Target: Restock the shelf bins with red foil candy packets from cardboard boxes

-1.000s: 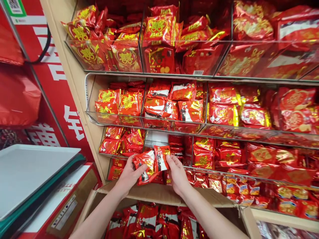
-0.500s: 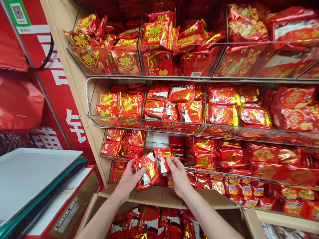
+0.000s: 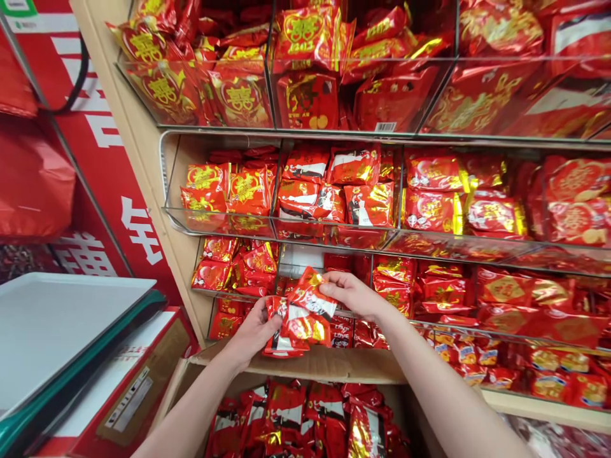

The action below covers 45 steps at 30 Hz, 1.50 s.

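Note:
Several small red, white and gold packets are held in front of the third shelf, above an open cardboard box. My left hand is closed on the left packets, thumb on top. Higher and to the right, my right hand pinches the upper packet, which is tilted and overlaps the others. Similar red packets fill the box below my hands. Behind the held packets, a pale bare part of the third shelf shows.
Clear-fronted shelves of red packets span the view ahead. A pale tray lies on a teal one at the left, beside a red and brown carton. Red bags hang at the far left.
My right hand has moved up and right, its packet now tilted over the others. More of the left-hand packets show. The view has shifted slightly, with the upper shelves higher in frame.

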{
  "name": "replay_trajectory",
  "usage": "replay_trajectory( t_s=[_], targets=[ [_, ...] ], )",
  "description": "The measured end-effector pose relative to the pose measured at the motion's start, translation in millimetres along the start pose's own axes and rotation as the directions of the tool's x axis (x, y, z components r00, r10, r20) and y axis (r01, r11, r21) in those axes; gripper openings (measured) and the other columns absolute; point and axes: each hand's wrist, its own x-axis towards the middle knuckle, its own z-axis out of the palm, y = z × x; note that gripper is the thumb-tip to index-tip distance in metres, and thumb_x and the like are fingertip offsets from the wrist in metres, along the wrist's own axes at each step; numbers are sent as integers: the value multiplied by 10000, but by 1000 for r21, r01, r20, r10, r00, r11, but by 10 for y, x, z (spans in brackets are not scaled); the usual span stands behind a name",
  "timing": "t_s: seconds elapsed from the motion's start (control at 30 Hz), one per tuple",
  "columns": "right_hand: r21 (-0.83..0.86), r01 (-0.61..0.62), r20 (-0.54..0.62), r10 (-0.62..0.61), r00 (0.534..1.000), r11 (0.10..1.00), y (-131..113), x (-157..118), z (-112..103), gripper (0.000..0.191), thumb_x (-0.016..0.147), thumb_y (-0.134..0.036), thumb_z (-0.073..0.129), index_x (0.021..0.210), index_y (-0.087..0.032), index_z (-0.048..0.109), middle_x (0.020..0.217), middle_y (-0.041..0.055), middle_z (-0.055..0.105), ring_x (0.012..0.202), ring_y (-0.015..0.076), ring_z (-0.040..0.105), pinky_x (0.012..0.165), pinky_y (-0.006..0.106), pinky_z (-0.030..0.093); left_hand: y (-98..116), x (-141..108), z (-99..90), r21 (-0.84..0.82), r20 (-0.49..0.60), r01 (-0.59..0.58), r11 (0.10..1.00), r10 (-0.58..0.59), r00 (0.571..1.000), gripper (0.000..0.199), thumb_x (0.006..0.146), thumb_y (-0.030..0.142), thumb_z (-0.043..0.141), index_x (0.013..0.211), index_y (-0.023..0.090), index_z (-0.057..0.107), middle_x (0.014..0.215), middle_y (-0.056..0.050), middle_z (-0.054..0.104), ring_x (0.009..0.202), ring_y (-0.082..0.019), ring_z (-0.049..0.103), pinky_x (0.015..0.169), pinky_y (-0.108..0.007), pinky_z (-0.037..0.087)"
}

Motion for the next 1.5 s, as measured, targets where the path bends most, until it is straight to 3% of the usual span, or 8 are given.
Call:
replay_trajectory(
  t_s=[0.1,0.23,0.4,0.53,0.7,0.87,1.03,1.5],
  targets=[
    [-12,3,42,-2,999,1000,-44,143,113,290,646,-414,687,751,-150,631,649,-27,622,547,86,509,548,218,389,23,-19,4,-5,20,-8,1000,8,1000,581,618,440,714,1089,225,450,1073,-64,640,1000,-237,596,856,-369,469],
    [172,57,-233,-15,972,983,33,237,304,306,621,-434,696,720,-159,605,640,-30,627,540,93,512,552,221,399,51,-46,33,-7,-19,-2,1000,2,1000,580,628,317,736,1107,231,420,1058,-51,637,973,-221,607,859,-368,467],
    [375,83,-570,159,806,923,170,99,513,323,602,-463,696,636,-200,512,555,-53,593,499,109,503,502,228,401,46,-33,55,-14,-78,8,1000,-9,997,552,617,280,745,1076,225,443,971,-46,660,887,-216,633,805,-369,493],
    [580,160,-625,310,717,799,231,-161,704,244,648,-404,683,684,-224,524,685,-32,648,623,143,580,569,264,457,22,-5,52,-24,-129,-18,1000,15,992,520,638,302,728,1068,228,444,984,-42,644,901,-201,625,817,-357,487],
    [701,155,-549,388,740,697,282,-286,924,207,656,-340,687,757,-222,549,829,0,675,750,167,610,638,301,481,15,-8,68,-18,-155,-48,999,45,987,618,604,273,755,1104,230,394,997,-41,629,934,-202,612,854,-364,465],
    [552,234,-640,227,734,801,293,-202,817,307,598,-407,721,690,-221,494,702,-22,647,647,155,582,635,298,468,8,-32,65,-27,-74,-50,998,48,996,636,596,270,760,1112,225,392,997,-53,642,930,-204,614,854,-363,461],
    [317,189,-527,7,850,929,337,-208,575,288,668,-427,681,820,-218,555,761,-19,639,669,142,565,657,268,449,-18,-33,17,-32,-7,-44,998,44,999,630,581,357,761,1093,228,417,980,-52,651,940,-215,610,849,-358,458],
    [232,75,-365,15,931,970,266,-211,450,291,667,-428,685,816,-190,609,727,0,641,638,137,555,617,247,432,-35,-13,-33,-51,5,-40,998,41,999,666,568,470,738,1099,228,417,1037,-70,633,971,-244,606,859,-387,463]
  ],
)
